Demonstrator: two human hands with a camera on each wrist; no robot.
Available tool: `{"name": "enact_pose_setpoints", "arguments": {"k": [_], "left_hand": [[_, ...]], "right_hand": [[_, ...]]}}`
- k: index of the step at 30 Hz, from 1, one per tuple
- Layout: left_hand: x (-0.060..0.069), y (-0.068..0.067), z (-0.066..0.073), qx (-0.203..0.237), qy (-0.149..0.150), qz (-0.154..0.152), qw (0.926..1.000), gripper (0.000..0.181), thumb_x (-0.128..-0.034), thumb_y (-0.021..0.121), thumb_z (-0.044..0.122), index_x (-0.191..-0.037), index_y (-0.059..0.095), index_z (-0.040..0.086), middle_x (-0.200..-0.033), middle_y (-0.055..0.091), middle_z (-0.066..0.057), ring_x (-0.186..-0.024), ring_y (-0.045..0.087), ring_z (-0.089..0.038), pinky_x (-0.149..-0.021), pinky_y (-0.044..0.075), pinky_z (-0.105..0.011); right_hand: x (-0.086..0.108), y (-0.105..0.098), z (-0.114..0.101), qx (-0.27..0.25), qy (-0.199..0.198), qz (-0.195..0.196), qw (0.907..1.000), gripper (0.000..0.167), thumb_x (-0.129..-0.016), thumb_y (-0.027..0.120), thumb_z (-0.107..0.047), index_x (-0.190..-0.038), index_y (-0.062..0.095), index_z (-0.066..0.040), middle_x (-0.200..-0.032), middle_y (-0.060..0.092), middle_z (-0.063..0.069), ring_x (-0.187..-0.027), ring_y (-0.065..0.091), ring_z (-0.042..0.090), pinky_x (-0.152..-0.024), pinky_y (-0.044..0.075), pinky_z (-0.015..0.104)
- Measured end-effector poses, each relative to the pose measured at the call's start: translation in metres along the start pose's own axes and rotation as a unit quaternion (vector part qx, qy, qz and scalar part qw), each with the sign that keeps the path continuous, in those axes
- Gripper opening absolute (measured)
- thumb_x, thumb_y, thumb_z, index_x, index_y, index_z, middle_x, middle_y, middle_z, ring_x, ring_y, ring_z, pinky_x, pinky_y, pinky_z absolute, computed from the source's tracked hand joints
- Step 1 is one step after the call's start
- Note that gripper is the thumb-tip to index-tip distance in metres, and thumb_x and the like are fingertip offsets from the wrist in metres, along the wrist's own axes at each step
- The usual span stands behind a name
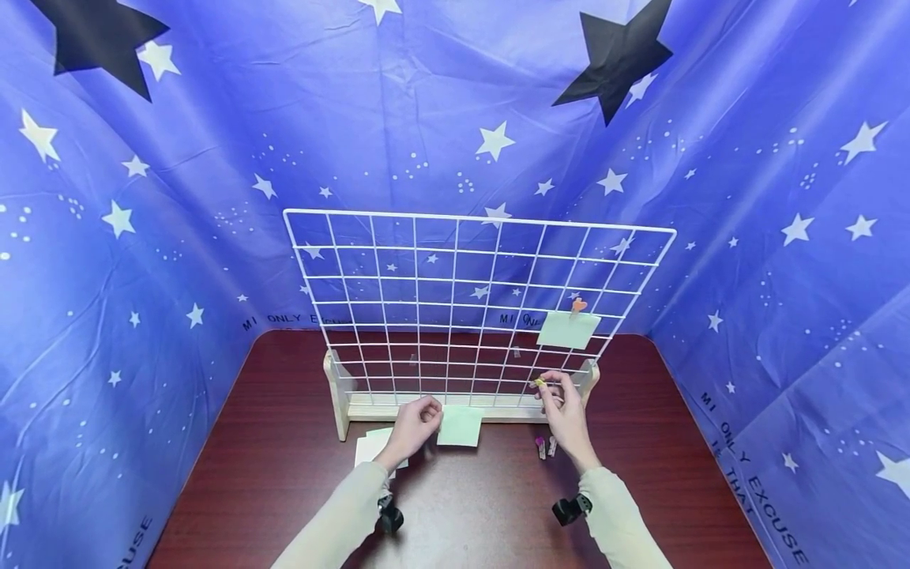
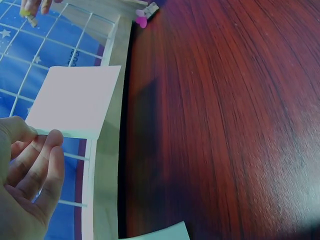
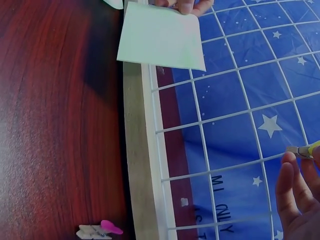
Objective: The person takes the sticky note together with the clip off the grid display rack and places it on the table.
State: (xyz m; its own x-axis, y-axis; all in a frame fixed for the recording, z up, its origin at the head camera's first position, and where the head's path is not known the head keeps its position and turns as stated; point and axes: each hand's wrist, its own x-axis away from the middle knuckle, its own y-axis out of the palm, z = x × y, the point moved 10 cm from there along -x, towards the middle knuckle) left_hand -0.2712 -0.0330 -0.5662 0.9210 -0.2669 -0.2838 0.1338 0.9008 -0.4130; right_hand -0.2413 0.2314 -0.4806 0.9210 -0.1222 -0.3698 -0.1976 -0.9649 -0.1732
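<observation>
Pale green note (image 1: 460,427), lower center of the head view: positioned before the wooden base bar (image 1: 370,412) of the white wire grid panel (image 1: 457,261). Its left edge is pinched between thumb and fingers of the left hand (image 1: 415,424); the right, upper and lower edges are free. A gap separates the note's right edge from the right hand (image 1: 566,415), which pinches a yellow-trimmed clip (image 1: 538,383) before the panel's lower right cells. The clip appears unattached to any wire, though the fingers partly hide it.

Obstructions: the right wooden support (image 1: 592,375) stands just beside the right hand. A second green note (image 1: 567,332) hangs at the panel's right side under an orange-topped clip (image 1: 579,306). Loose paper sheets (image 1: 368,448) lie beside the left wrist, lower left of center. Two clips, one magenta-trimmed (image 1: 540,448), lie on the tabletop (image 1: 483,514) below the right hand.
</observation>
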Motion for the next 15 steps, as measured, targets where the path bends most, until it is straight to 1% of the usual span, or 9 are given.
{"name": "enact_pose_setpoints", "arguments": {"k": [2,4,8,9,11,12,15], "left_hand": [[0.002,-0.004,-0.002,0.0,-0.001,0.001,1.0,0.004,-0.0855,0.063,0.0,-0.087,0.064,-0.004,-0.074,0.066,-0.003,-0.064,0.061,-0.009,-0.062,0.054,-0.025],[0.004,-0.008,-0.005,-0.001,-0.003,0.006,1.0,0.001,-0.0848,0.063,-0.002,-0.086,0.064,-0.002,-0.074,0.066,-0.003,-0.063,0.062,-0.008,-0.062,0.054,-0.024],[0.009,-0.017,-0.01,0.001,-0.008,0.013,0.9999,0.004,-0.0843,0.063,-0.005,-0.086,0.064,-0.001,-0.073,0.067,-0.005,-0.06,0.062,-0.007,-0.06,0.054,-0.024],[0.011,-0.019,-0.011,0.005,-0.008,0.014,0.9999,0.004,-0.0842,0.063,-0.005,-0.086,0.064,-0.002,-0.073,0.067,-0.006,-0.059,0.062,-0.008,-0.059,0.054,-0.024],[0.013,-0.022,-0.013,0.011,-0.008,0.014,0.9998,0.004,-0.0844,0.062,-0.006,-0.087,0.064,-0.004,-0.073,0.067,-0.009,-0.058,0.062,-0.009,-0.058,0.054,-0.024],[0.014,-0.024,-0.014,0.013,-0.006,0.014,0.9998,0.004,-0.0845,0.062,-0.006,-0.087,0.063,-0.004,-0.073,0.067,-0.01,-0.057,0.062,-0.009,-0.057,0.054,-0.024],[0.017,-0.028,-0.018,0.016,-0.008,0.015,0.9997,0.003,-0.0852,0.061,-0.006,-0.087,0.063,-0.004,-0.072,0.066,-0.011,-0.057,0.062,-0.01,-0.054,0.053,-0.023]], "right_hand": [[0.001,-0.002,0.0,0.004,-0.003,0.002,1.0,0.019,-0.09,0.052,0.015,-0.109,0.05,0.02,-0.087,0.062,0.031,-0.07,0.06,0.003,-0.051,0.051,0.027],[0.002,-0.004,0.0,0.011,-0.008,0.003,0.9999,0.019,-0.09,0.052,0.015,-0.108,0.05,0.02,-0.087,0.062,0.031,-0.07,0.06,0.003,-0.051,0.05,0.023],[0.004,-0.007,-0.001,0.029,-0.019,0.004,0.9994,0.019,-0.089,0.052,0.017,-0.107,0.052,0.02,-0.081,0.063,0.023,-0.067,0.058,0.002,-0.05,0.044,0.014],[0.005,-0.008,-0.001,0.033,-0.02,0.003,0.9992,0.019,-0.088,0.052,0.018,-0.107,0.052,0.02,-0.081,0.063,0.021,-0.067,0.057,0.002,-0.05,0.043,0.013],[0.006,-0.01,-0.001,0.036,-0.022,0.003,0.9991,0.02,-0.088,0.051,0.019,-0.107,0.052,0.019,-0.079,0.062,0.019,-0.066,0.056,0.003,-0.05,0.041,0.012],[0.007,-0.011,0.0,0.036,-0.022,0.004,0.9991,0.02,-0.088,0.051,0.019,-0.107,0.052,0.019,-0.079,0.062,0.02,-0.066,0.056,0.003,-0.05,0.041,0.012],[0.009,-0.013,0.003,0.032,-0.016,0.007,0.9993,0.02,-0.088,0.051,0.018,-0.108,0.052,0.02,-0.081,0.061,0.028,-0.068,0.058,0.005,-0.052,0.042,0.012]]}}
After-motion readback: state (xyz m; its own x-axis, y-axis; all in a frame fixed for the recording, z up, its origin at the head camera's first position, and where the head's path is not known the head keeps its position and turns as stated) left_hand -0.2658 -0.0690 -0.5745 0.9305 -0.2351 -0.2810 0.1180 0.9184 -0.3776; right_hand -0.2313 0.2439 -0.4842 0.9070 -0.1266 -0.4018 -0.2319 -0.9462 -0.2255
